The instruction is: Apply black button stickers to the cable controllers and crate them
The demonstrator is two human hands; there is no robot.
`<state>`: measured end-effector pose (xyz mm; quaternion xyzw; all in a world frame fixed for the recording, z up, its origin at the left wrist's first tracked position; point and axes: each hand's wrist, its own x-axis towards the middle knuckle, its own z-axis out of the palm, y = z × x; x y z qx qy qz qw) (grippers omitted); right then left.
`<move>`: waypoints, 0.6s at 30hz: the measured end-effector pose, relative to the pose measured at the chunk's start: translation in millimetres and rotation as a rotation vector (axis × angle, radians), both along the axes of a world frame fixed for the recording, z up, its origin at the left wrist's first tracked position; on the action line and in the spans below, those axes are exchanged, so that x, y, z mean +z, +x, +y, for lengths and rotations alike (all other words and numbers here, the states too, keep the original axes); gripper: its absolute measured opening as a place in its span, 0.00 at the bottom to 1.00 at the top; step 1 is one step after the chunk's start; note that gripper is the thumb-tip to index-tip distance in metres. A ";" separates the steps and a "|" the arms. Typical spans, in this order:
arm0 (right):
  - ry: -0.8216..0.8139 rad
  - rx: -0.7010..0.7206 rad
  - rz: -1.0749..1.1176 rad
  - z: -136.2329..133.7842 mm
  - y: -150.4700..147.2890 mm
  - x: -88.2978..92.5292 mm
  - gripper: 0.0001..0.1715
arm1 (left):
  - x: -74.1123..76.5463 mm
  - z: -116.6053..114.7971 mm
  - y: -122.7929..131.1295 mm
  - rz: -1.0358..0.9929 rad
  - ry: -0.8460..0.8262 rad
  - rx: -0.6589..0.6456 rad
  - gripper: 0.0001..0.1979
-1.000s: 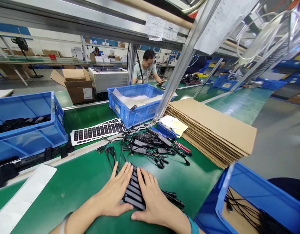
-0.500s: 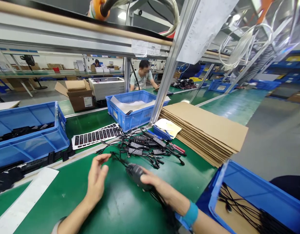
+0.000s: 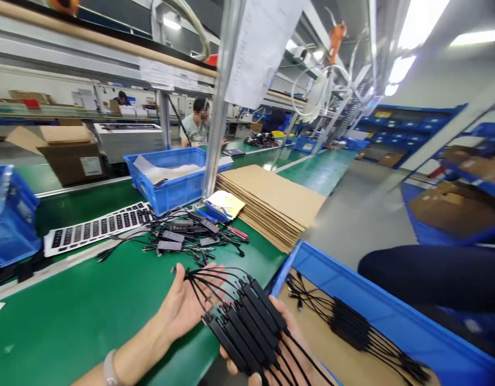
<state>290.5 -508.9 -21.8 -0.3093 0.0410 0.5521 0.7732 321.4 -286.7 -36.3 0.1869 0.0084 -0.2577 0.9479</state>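
Note:
My right hand [image 3: 291,321] is wrapped round a row of several black cable controllers [image 3: 247,321], slim boxes lying side by side with cables at both ends. Thin black cables [image 3: 207,276] fan from their far ends to a bunch of plugs by my left thumb. My left hand [image 3: 185,308] is palm up behind these cables, fingers stretched out. Beyond it, a loose heap of cables with grey and black controllers [image 3: 173,236] lies on the green table [image 3: 122,300]. Beneath my right hand, a blue bin [image 3: 352,279] holds another row of black controllers [image 3: 350,324] on cardboard.
Flat cardboard sheets [image 3: 271,193] are stacked at the table's right edge, beside a metal post [image 3: 219,102]. A sticker sheet [image 3: 97,228], a blue tray [image 3: 171,190] and another blue bin [image 3: 10,220] stand left. A person [image 3: 195,123] sits beyond the table.
The view has swung right and down towards the blue bin. My right hand has brought the controllers over the bin's near-left side, spread in a row. My left hand has moved under their cables.

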 end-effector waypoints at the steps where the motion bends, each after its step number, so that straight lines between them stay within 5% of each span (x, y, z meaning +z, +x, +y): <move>1: -0.022 -0.019 -0.041 -16.1 -6.0 -1.4 0.50 | 6.5 -11.2 7.3 0.048 -0.011 -0.001 0.37; 5: -0.220 -0.177 -0.381 -82.1 -25.9 5.4 0.46 | 30.4 -56.6 30.1 0.203 0.189 -0.035 0.11; 9: -0.783 -0.147 -1.071 -148.3 -33.7 23.3 0.53 | 38.7 -109.6 45.1 0.115 0.554 -0.171 0.06; 11: -1.070 -0.051 -1.311 -181.1 -33.4 18.1 0.60 | 32.8 -140.0 49.1 0.013 0.652 -0.225 0.03; 15: -1.495 0.153 -1.460 -239.4 -30.4 -35.1 0.68 | 9.1 -197.3 45.4 -0.092 0.768 -0.235 0.14; 18: -1.626 0.293 -1.411 -268.2 -29.2 -85.4 0.69 | -4.0 -214.1 34.6 -0.153 0.835 -0.197 0.25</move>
